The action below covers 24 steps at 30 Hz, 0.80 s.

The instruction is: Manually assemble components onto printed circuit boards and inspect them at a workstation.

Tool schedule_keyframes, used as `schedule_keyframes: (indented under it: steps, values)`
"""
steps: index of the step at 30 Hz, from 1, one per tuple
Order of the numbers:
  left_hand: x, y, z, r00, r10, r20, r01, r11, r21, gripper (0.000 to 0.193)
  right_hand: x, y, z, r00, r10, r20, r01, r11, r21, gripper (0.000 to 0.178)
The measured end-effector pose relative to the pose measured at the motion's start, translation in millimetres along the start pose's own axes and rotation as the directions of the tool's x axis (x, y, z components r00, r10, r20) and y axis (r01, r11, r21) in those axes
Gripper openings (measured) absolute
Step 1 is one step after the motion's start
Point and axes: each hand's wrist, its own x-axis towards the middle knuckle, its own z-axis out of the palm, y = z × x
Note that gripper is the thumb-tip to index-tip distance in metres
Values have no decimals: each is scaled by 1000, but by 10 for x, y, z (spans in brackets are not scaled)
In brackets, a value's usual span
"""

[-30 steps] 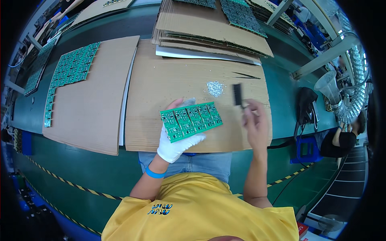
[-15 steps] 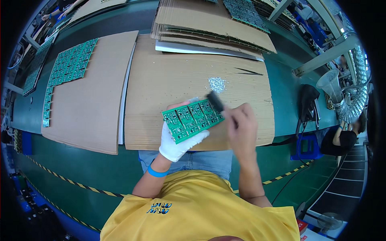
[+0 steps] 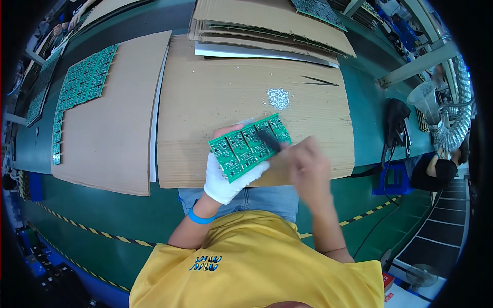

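Note:
A green circuit board panel [image 3: 241, 146] lies tilted in my left hand [image 3: 221, 180], which wears a white glove and a blue wristband and grips the board along its lower and left edges. My bare right hand [image 3: 308, 167] is closed around a black brush [image 3: 269, 139], blurred by motion. The brush's head rests over the right part of the board's face. Just beyond the board, a pile of small silvery bits [image 3: 278, 98] sits on the cardboard sheet [image 3: 195, 102]. A pair of black tweezers [image 3: 319, 81] lies farther back on the same sheet.
Rows of green boards [image 3: 84, 77] lie on another cardboard sheet [image 3: 118, 123] to the left. Stacked cardboard [image 3: 267, 23] with boards between stands at the back. At right are a black bag [image 3: 395, 123], a clear funnel [image 3: 423, 97], a silver duct [image 3: 462, 87] and a seated person [image 3: 434, 172].
The brush has moved left and slightly down, from the board's upper right corner onto its face. My left hand still holds the board, now tilted a little more.

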Motion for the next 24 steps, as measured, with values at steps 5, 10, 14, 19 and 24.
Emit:
schedule_keyframes:
  steps: [5, 10, 14, 19, 24]
  values:
    - [33, 3, 53, 1000, -11, 3, 11, 1000, -27, 83, -86, -767, -75, 940, -342, -9, 333, 907, 258, 10]
    - [-32, 17, 1, 999, -43, -3, 43, 998, -44, 87, -47, 156, 20, 995, -71, -75, 70, 997, -14, 10]
    - [-40, 58, -3, 997, -78, -13, 75, 987, -144, 91, 61, 485, -148, 961, 51, -273, -97, 983, -157, 12]
    - [-42, 65, -32, 996, -86, 18, 87, 967, -238, 98, 80, 543, -86, 971, 60, -233, -97, 984, -152, 26]
    - [-86, 38, -90, 986, -164, 21, 164, 952, -259, 102, 33, 237, 104, 979, -200, 25, 119, 673, 730, 63]
